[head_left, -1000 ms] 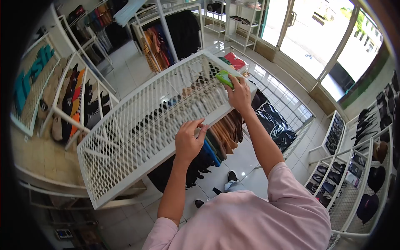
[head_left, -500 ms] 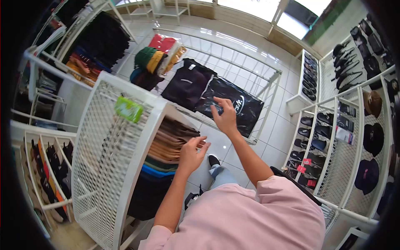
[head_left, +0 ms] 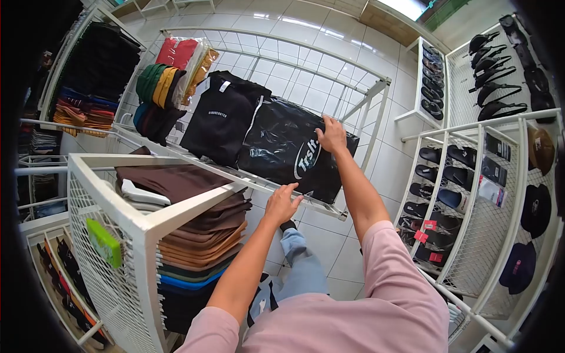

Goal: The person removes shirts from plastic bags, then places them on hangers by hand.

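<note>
A black plastic-wrapped garment with white lettering (head_left: 282, 144) lies on a white wire rack (head_left: 306, 53). On its upper right part rests my right hand (head_left: 332, 135), fingers spread and holding nothing. My left hand (head_left: 283, 206) is at the garment's lower edge, by the rack's front rail, with its fingers apart and empty. To the left on the same rack lies a black shirt with small white print (head_left: 218, 117). Beyond that shirt are folded caps in green, yellow and dark colours (head_left: 159, 88) and a red packaged item (head_left: 175, 53).
A white mesh shelf (head_left: 147, 235) at lower left holds stacked folded garments (head_left: 203, 229) and has a green tag (head_left: 104, 242). Dark clothes (head_left: 97, 62) fill a rack at upper left. Sandals (head_left: 459, 176) and hats (head_left: 534, 212) line racks on the right.
My right hand has moved onto the wrapped garment, and my left hand has come to its lower edge. The view has shifted closer to the rack, showing the top of the mesh shelf.
</note>
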Motion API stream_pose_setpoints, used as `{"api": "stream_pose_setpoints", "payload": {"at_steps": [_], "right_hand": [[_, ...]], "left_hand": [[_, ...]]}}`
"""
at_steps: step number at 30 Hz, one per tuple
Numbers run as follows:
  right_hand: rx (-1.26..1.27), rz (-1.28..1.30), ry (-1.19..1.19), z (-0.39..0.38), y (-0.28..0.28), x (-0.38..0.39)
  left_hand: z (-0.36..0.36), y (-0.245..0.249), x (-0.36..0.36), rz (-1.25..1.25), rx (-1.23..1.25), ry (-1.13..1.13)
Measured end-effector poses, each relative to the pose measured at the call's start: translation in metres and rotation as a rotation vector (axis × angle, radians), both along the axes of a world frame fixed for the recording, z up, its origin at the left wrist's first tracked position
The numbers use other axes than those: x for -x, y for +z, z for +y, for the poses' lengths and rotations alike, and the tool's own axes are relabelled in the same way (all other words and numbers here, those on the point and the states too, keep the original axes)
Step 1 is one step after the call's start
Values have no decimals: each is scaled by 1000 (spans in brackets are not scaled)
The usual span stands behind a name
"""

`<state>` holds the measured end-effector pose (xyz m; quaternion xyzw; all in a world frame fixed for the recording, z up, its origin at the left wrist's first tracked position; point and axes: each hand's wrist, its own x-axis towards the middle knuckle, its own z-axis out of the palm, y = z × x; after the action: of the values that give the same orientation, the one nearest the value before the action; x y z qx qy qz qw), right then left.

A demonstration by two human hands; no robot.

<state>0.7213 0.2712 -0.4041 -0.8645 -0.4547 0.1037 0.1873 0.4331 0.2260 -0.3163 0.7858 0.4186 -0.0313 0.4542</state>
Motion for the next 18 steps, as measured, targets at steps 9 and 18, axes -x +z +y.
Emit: {"api": "stream_pose_setpoints", "payload": {"at_steps": [9,18], "right_hand": [[-56,30,156,7,-4,-13],[165,234,108,-6,98,38]], "left_hand": [[-8,8,10,-128,43,136],[-8,28,24,-185,191,305]]}}
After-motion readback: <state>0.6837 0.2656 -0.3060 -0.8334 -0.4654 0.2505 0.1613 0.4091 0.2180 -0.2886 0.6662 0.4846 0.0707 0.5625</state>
